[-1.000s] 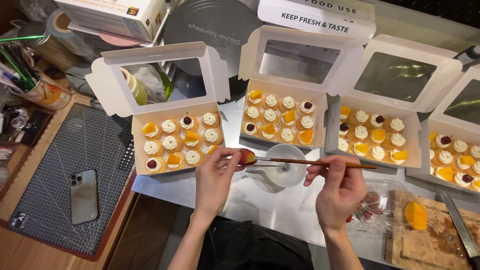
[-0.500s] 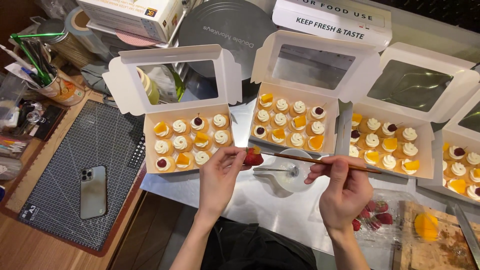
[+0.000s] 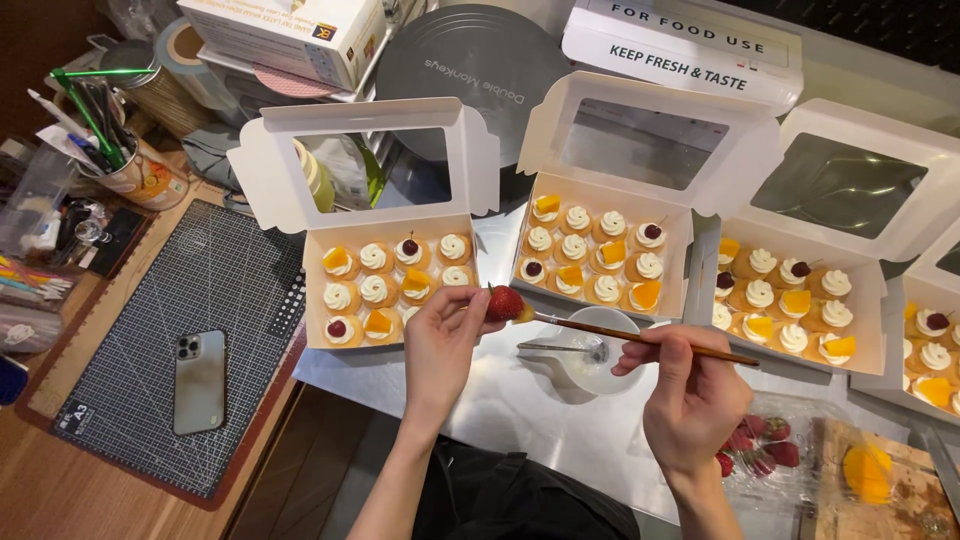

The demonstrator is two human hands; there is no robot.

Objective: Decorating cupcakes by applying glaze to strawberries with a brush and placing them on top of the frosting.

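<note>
The left hand (image 3: 440, 340) pinches a glossy red strawberry piece (image 3: 505, 302) above the steel surface (image 3: 520, 410), just in front of the left pastry box (image 3: 390, 285). The right hand (image 3: 690, 395) grips a thin brush (image 3: 640, 335) whose tip touches the fruit.

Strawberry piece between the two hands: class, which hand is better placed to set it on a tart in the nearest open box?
Left, probably: the left hand pinches the strawberry beside that box; the right hand holds the brush.
</note>
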